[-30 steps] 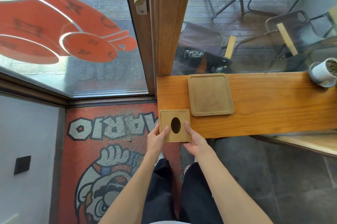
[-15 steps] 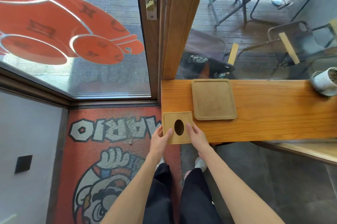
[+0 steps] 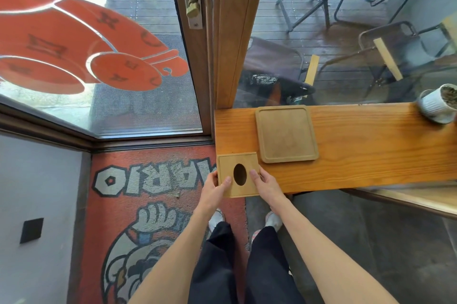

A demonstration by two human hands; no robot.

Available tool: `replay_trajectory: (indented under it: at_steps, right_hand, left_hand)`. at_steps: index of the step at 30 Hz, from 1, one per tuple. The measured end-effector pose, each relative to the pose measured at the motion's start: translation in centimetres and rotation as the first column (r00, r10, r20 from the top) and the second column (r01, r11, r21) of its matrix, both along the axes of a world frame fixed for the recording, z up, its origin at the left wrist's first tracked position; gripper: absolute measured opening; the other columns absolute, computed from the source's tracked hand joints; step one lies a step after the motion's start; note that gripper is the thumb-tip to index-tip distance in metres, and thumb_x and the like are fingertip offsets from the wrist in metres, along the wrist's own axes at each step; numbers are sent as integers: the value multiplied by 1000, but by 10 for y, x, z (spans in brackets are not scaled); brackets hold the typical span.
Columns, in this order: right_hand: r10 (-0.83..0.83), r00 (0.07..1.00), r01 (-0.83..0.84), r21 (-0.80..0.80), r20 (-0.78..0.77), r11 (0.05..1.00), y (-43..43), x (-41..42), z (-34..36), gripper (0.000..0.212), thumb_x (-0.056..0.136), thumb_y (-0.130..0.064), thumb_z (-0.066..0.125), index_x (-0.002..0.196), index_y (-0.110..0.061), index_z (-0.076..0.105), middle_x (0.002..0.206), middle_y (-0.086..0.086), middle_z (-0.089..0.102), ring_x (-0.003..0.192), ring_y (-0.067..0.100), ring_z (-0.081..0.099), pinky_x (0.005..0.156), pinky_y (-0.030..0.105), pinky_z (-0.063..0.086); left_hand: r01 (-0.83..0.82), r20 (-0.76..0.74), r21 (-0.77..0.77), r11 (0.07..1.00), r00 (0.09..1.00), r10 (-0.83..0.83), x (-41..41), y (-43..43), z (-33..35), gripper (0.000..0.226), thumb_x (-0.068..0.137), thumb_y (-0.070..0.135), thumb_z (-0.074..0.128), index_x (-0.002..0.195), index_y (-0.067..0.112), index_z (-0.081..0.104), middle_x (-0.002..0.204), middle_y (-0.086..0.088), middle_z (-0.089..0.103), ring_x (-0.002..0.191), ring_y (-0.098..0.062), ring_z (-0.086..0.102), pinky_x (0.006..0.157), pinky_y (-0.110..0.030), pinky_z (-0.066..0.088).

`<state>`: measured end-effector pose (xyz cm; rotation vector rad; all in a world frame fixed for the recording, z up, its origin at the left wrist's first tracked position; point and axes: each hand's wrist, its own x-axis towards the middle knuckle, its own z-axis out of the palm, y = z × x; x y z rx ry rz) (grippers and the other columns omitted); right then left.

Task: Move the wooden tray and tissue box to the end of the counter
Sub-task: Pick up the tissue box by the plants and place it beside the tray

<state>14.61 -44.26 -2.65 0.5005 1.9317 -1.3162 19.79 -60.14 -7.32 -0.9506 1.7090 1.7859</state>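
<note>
Both hands are on the tissue box [image 3: 238, 174] right at the left end of the counter [image 3: 358, 155], at its near corner, and the grip is plain to see: the left hand [image 3: 214, 188] is wrapped round the box's left side with the thumb laid across the top, just left of the oval slot [image 3: 239, 174], while the right hand [image 3: 265, 183] clamps the right side, its thumb on the top just right of that slot. Fingers closed on wood, then, from both flanks, the box pinched between them. The box sits level, top face up, and its near edge hangs out past the counter's front edge over the floor; whether its underside is resting on the counter or lifted clear, I cannot tell from up here. Beyond the box and a touch to the right lies the wooden tray [image 3: 286, 134], flat on the counter, its near left corner just beside the box's far right corner, the two looking all but touching. The tray's far edge runs close to the window glass behind the counter. Well along the counter to the right of the tray, a white ribbed pot [image 3: 435, 105] stands at the frame's edge. Left of the counter's end there is the orange doormat [image 3: 148, 180] with its big lettering, and the wooden door frame [image 3: 230, 31] rises straight up from the counter's far left corner.
</note>
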Motion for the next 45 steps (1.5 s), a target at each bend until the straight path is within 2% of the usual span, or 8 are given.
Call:
replay_trajectory:
  at_steps: [7, 12, 16, 24, 30, 36, 40, 45]
  right_hand:
    - [-38, 999, 39, -23, 33, 999, 1, 0, -2, 59, 99, -37, 50, 152, -17, 32, 150, -2, 45, 121, 3, 43, 72, 6, 44]
    - [-44, 998, 45, -16, 51, 999, 1, -2, 1, 61, 100, -36, 50, 153, -15, 28, 151, -1, 43, 125, 5, 41, 93, 16, 36]
    - [-33, 996, 34, -16, 87, 999, 2, -4, 0, 64, 99, -38, 51, 153, -15, 26, 154, 3, 41, 124, 7, 42, 93, 17, 36]
    - [27, 986, -22, -31, 163, 999, 6, -14, -11, 64, 97, -42, 53, 152, -22, 30, 148, 0, 47, 124, 15, 48, 93, 28, 37]
    - [185, 982, -186, 450, 46, 874, -13, -14, -3, 74, 95, -46, 55, 155, -22, 19, 154, 8, 41, 140, 31, 41, 112, 51, 36]
    - [637, 744, -303, 748, -201, 591, -15, 28, 24, 74, 94, -41, 56, 156, -27, 17, 161, 3, 29, 150, 24, 24, 119, 49, 24]
    - [723, 690, -449, 763, -35, 465, 4, 43, 16, 73, 96, -55, 44, 155, -40, 3, 166, 5, 10, 154, 29, 4, 121, 56, 11]
    - [700, 705, -545, 717, 113, 434, 14, 34, 15, 64, 99, -57, 32, 149, -54, -7, 167, 3, 9, 153, 31, 1, 118, 60, 9]
  left_hand:
    - [106, -43, 119, 987, 994, -101, -3, -7, -7, 69, 92, 41, 66, 152, 27, 35, 140, -1, 61, 124, -21, 62, 106, -48, 51]
    - [123, -19, 157, 980, 992, -121, -8, -13, -14, 52, 101, 22, 59, 145, 32, 35, 136, 1, 62, 112, -11, 65, 71, -17, 56]
    - [141, -11, 169, 975, 990, -141, -8, -17, -18, 54, 101, 21, 59, 146, 34, 34, 135, 0, 62, 112, -12, 64, 69, -17, 57]
    - [148, -29, 157, 976, 989, -145, -7, -14, -14, 65, 98, 28, 64, 153, 26, 29, 144, -3, 56, 125, -20, 59, 107, -45, 51]
    - [300, 1, -137, 944, 953, -302, -18, -6, 4, 92, 96, 34, 64, 160, 11, 1, 161, -11, 34, 145, -29, 39, 120, -49, 34]
    - [447, 47, -711, 542, 800, -598, 14, 10, 43, 77, 103, 22, 48, 160, 27, -4, 170, -14, -2, 157, -34, 6, 119, -56, 33]
    - [596, 207, -703, 387, 693, -690, 24, 8, 46, 67, 106, 30, 44, 160, 33, 6, 170, -8, -15, 157, -35, -7, 121, -63, 23]
    - [640, 251, -654, 404, 687, -682, 25, 3, 43, 71, 103, 40, 47, 159, 44, 3, 171, -7, -10, 157, -34, -9, 119, -68, 19]
